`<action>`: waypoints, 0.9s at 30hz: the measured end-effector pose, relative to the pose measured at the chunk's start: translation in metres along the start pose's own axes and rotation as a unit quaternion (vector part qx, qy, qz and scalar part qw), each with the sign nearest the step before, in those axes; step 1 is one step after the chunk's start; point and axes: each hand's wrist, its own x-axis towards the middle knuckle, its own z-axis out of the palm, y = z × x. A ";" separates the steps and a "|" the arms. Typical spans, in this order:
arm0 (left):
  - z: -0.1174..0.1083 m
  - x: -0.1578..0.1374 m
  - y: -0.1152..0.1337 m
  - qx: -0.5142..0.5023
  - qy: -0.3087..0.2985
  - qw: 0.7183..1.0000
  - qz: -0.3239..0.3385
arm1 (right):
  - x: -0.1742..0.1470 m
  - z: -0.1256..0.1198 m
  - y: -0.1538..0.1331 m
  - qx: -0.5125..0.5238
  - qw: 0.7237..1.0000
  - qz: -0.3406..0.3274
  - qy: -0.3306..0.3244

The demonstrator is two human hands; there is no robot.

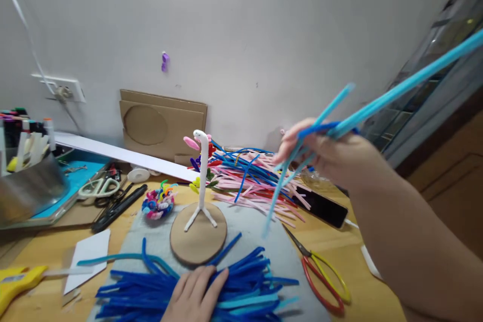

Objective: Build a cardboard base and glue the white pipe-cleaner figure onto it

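My right hand (313, 148), raised at the right, is closed around several light blue pipe cleaners (411, 88) and a dark blue one. Some of their ends hang below the fingers, and the longer ones run off the right edge. My left hand (196, 294) lies with its fingers out on a heap of dark blue pipe cleaners (132, 292) mixed with lighter blue strands. Just beyond it, a white bent pipe-cleaner stem (203, 176) stands on split feet on a round cardboard disc (194, 249).
Red-and-yellow-handled scissors (324, 282) lie near a black phone (324, 207). Pink pipe cleaners (241, 186) are piled at the back, beside a colourful fuzzy ball (158, 204). A yellow glue gun (22, 282) lies left, below a metal pen holder (32, 188). Cardboard (181, 121) leans on the wall.
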 end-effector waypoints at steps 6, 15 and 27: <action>-0.064 0.011 0.024 -0.136 0.078 0.980 -0.119 | -0.073 0.063 0.030 -0.048 0.969 0.179 -0.162; -0.091 0.027 0.039 -0.377 0.090 0.871 -0.301 | -0.107 0.145 0.031 -0.138 0.962 0.150 -0.184; -0.067 -0.043 0.000 -0.405 -0.013 0.789 -0.462 | -0.170 0.041 0.073 -0.200 0.929 0.265 0.166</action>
